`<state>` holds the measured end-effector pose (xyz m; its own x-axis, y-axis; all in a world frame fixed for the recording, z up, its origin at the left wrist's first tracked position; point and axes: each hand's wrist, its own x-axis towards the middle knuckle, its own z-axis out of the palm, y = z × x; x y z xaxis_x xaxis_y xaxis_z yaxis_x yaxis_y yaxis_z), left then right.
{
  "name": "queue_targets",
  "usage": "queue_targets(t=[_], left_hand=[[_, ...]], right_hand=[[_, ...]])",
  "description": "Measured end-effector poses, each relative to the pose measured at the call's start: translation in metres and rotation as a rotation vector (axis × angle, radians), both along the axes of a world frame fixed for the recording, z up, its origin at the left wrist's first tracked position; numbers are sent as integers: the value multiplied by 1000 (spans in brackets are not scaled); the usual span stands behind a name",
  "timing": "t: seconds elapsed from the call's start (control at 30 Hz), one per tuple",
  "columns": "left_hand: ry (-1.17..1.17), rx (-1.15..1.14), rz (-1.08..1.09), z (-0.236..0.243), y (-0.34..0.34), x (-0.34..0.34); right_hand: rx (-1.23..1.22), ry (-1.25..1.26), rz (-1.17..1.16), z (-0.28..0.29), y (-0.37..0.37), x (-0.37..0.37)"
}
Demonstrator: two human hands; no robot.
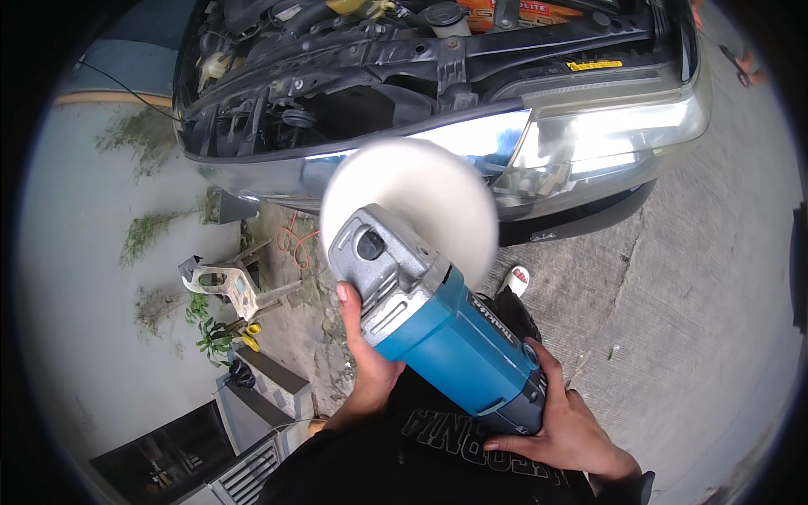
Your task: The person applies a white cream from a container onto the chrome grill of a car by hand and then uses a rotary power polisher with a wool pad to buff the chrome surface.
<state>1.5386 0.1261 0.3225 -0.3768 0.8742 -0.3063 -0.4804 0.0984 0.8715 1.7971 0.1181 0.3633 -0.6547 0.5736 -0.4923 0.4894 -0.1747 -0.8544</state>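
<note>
Both my hands hold a teal and grey power polisher (459,345) at the front of a car. Its round white pad (467,198) is smeared by motion and overlaps the shiny front trim (295,172); whether they touch, I cannot tell. My left hand (370,362) grips the metal head from the left, thumb up along its side, other fingers hidden beneath. Around the dark rear end wraps my right hand (572,429), its thumb near the underside and a finger up by the body. To the pad's right is the glossy headlight (606,135).
The car's engine bay (362,67) lies exposed ahead. At left, a worn plastic chair (236,286) stands by a pale wall (76,278), near an orange cord (295,244) and yellow footwear (251,337). A sandalled foot (517,279) rests on concrete below the bumper. Part of another person (745,67) shows far right.
</note>
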Motion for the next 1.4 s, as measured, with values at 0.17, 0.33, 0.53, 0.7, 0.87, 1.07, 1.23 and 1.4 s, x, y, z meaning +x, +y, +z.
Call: queue_targets(t=[0.17, 0.33, 0.53, 0.7, 0.87, 1.07, 1.23, 1.4], left_hand=[[13, -8, 214, -5, -6, -27], [77, -49, 146, -3, -6, -24], [-34, -125, 17, 10, 11, 28], [-9, -169, -83, 20, 16, 45], [-110, -93, 87, -1, 8, 26], [-131, 47, 316, -20, 6, -15], [-215, 159, 479, -40, -1, -58], [-197, 264, 493, -56, -3, -126]], right_hand=[[23, 76, 117, -10, 21, -28], [-21, 63, 165, -1, 34, -17], [-40, -55, -10, 27, 19, 29], [-116, -70, -159, 29, 5, 41], [-61, -127, -1, 26, 29, 21], [183, -128, 298, 14, 74, -31], [169, -172, 428, 9, 93, -83], [292, -62, 426, 1, 96, -141]])
